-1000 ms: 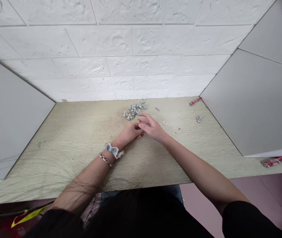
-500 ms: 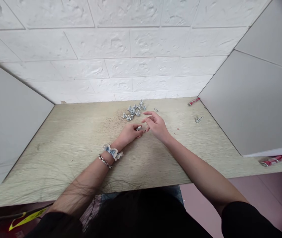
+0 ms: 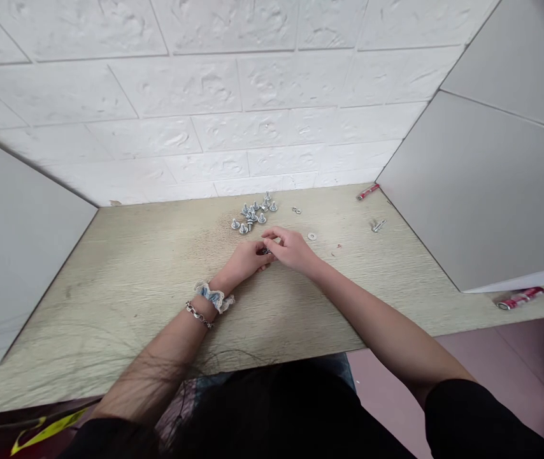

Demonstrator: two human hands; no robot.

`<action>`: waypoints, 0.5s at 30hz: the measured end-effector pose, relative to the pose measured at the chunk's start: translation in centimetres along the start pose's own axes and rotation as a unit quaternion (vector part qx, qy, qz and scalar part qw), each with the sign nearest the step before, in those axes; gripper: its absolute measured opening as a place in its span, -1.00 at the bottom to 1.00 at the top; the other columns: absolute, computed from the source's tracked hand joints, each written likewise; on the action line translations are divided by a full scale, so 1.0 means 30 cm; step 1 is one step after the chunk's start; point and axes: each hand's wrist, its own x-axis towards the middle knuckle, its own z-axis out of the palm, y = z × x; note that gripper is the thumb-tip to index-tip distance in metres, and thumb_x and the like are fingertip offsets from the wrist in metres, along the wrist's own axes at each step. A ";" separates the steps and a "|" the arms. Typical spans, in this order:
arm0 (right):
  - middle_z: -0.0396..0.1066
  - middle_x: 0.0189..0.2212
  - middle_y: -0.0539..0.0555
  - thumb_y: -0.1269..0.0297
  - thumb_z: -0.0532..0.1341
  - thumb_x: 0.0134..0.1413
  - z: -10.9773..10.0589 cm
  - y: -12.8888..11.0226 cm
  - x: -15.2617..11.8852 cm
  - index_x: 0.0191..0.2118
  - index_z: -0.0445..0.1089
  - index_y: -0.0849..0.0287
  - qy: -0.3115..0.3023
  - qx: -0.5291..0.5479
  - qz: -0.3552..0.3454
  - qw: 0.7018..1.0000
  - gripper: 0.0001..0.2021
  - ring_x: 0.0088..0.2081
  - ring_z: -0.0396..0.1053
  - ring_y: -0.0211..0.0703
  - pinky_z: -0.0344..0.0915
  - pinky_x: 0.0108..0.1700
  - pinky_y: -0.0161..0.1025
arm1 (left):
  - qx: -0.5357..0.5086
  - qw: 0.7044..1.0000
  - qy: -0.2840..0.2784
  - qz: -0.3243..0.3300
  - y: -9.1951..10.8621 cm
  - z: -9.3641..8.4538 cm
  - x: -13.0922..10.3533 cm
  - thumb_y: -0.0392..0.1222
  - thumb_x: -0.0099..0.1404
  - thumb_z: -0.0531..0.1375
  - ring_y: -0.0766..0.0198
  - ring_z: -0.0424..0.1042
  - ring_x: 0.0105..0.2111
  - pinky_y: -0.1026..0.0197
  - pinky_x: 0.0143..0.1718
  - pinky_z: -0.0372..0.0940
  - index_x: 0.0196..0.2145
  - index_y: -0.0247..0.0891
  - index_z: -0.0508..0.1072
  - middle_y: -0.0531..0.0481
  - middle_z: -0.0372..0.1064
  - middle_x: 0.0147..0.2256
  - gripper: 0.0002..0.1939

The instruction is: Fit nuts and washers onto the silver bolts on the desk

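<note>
Near the middle of the wooden tabletop (image 3: pixel 157 255), my left hand (image 3: pixel 246 260) pinches a small metal bolt (image 3: pixel 265 250) between thumb and fingers. My right hand (image 3: pixel 290 247) meets it from the right, its thumb and fingertips closed at the top of the same bolt. The fingers hide most of the bolt. Behind my hands stands a cluster of several silver bolts (image 3: pixel 251 217) with washers. A flat washer (image 3: pixel 311 236) lies just right of my right hand, and two small nuts (image 3: pixel 296 210) lie farther back.
A white brick-patterned wall (image 3: pixel 214 86) rises behind the tabletop, with grey panels at left and right. One red battery (image 3: pixel 368 192) lies at the back right, another (image 3: pixel 520 298) at the right front edge. Silver metal pieces (image 3: pixel 378 225) lie near the right panel.
My right hand has moved left and closed onto the bolt in my left hand. The flat washer, hidden before, now shows. The whole view has shifted slightly.
</note>
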 end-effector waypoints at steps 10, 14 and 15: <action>0.42 -0.30 0.10 0.31 0.00 0.13 -0.005 -0.010 -0.016 -0.23 0.34 0.21 -0.075 -0.186 -0.075 0.977 -0.80 -0.29 0.31 -0.17 0.12 -0.29 -0.28 | 0.143 0.989 0.034 0.025 0.022 0.006 -0.007 -0.25 0.08 0.07 0.22 0.36 -0.44 0.25 -0.39 0.18 -0.46 -0.28 0.40 0.03 0.37 -0.55 -0.88; 0.42 -0.27 0.12 0.30 -0.02 0.16 -0.009 -0.010 -0.016 -0.25 0.33 0.21 -0.079 -0.213 -0.081 0.971 -0.79 -0.27 0.31 -0.16 0.10 -0.29 -0.28 | 0.152 0.987 0.034 0.036 0.018 0.007 -0.009 -0.24 0.09 0.07 0.18 0.38 -0.36 0.23 -0.31 0.21 -0.35 -0.29 0.44 -0.03 0.45 -0.40 -0.81; 0.42 -0.27 0.12 0.30 -0.02 0.16 -0.009 -0.011 -0.016 -0.25 0.32 0.21 -0.079 -0.216 -0.081 0.970 -0.79 -0.27 0.31 -0.16 0.10 -0.30 -0.28 | 0.153 0.987 0.033 0.035 0.017 0.007 -0.009 -0.23 0.10 0.07 0.18 0.39 -0.35 0.23 -0.30 0.21 -0.35 -0.29 0.45 -0.03 0.45 -0.38 -0.81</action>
